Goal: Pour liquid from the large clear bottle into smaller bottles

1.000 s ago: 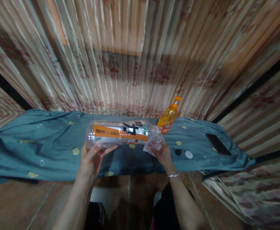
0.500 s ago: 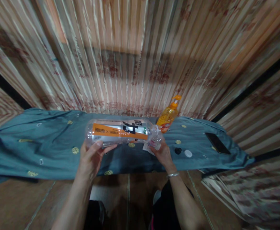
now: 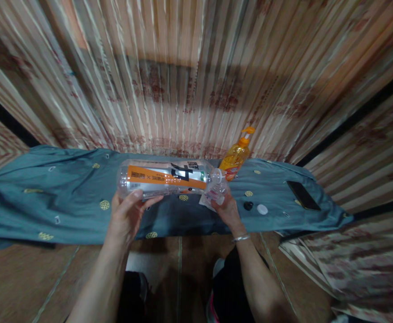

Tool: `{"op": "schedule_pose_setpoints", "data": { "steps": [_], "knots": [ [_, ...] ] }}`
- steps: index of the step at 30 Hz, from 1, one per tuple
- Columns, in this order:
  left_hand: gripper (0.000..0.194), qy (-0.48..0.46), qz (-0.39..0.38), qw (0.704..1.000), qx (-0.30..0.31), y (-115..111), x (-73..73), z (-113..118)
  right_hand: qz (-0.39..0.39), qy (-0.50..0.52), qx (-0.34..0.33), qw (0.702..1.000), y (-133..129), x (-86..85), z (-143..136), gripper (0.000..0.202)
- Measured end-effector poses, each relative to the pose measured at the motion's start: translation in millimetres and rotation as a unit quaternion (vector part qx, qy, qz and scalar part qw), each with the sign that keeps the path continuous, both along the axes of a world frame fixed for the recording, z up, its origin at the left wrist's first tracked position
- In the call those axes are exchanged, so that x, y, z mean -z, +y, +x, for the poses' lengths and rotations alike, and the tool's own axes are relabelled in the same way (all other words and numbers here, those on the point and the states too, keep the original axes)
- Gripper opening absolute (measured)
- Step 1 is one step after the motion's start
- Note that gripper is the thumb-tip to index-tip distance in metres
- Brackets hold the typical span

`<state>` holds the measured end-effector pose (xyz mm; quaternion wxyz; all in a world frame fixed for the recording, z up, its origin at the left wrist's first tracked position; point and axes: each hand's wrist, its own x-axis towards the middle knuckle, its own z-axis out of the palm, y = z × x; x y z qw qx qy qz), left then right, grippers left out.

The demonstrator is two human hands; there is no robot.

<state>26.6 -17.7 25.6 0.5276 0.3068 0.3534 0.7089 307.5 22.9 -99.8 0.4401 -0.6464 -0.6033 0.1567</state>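
A large clear plastic bottle [image 3: 164,177] with an orange and silver label lies sideways above the cloth, its neck pointing right. Fingers of my left hand [image 3: 126,213] wrap round its base end from below. At the neck end is my right hand [image 3: 228,208], its fingers closed on a crumpled clear plastic piece [image 3: 215,190] against the bottle's shoulder; whether it also grips the neck I cannot tell. Just behind the neck stands an orange pump bottle [image 3: 235,159] with yellow liquid.
A teal patterned cloth [image 3: 78,193] covers the long table. Right of my right hand lie a small black object [image 3: 248,205] and a white round cap [image 3: 262,209]. Farther right is a black phone [image 3: 303,195]. Pleated curtains [image 3: 169,89] hang behind and at both sides.
The whole view has shifted slightly, so the table and its things sit a little higher. Both hands keep their hold, and the bottle has hardly moved.
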Motion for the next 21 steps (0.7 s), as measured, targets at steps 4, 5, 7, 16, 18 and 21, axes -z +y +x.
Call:
{"op": "schedule_pose_setpoints", "data": {
  "steps": [4,5,7,16,18,21],
  "knots": [
    [0.042,-0.008,-0.003,1.000,-0.003,-0.2,-0.6,0.2,0.002,-0.002,0.001,1.000,0.2,0.3,0.6,0.050],
    [0.043,-0.011,-0.003,1.000,-0.002,-0.4,-0.8,0.1,0.000,-0.002,0.002,1.000,0.3,0.3,0.7,0.051],
    [0.043,-0.013,-0.003,1.000,-0.001,-0.7,-1.3,0.1,0.004,-0.003,0.002,1.000,0.3,0.2,0.7,0.050],
    [0.052,0.008,0.000,1.000,0.001,-1.2,-3.3,0.4,-0.006,-0.013,0.006,1.000,-1.6,-3.6,-1.5,0.046],
    [0.052,0.012,0.003,1.000,0.001,-1.1,-2.3,-0.1,-0.016,-0.012,0.012,1.000,-2.1,-4.6,-1.9,0.047],
    [0.052,0.016,0.007,1.000,0.003,-1.4,-1.8,-0.5,-0.025,-0.010,0.014,1.000,-2.6,-6.0,-2.4,0.047]
  ]
}}
